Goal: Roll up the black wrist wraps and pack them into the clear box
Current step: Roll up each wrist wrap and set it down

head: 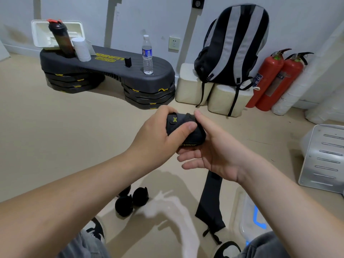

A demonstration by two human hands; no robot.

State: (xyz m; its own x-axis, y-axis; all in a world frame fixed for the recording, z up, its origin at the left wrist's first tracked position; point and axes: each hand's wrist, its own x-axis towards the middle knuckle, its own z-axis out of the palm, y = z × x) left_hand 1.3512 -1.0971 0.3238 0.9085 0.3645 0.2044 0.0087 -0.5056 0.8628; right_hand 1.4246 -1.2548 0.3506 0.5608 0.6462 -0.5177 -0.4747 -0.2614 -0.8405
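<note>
The left hand (156,133) grips a rolled black wrist wrap (197,135) at chest height, thumb pressed across its front. The right hand (214,151) lies against the roll's right side and underside, fingers nearly straight, thumb up. Below, a second wrap (210,198) lies flat on the floor, its top end hidden behind the right hand. The clear box (249,220) sits just to its right, partly covered by the right forearm. Finished black rolls (130,201) rest near the left shoe. Behind stand a step platform (111,69), a backpack (234,45) and a water bottle (147,56).
</note>
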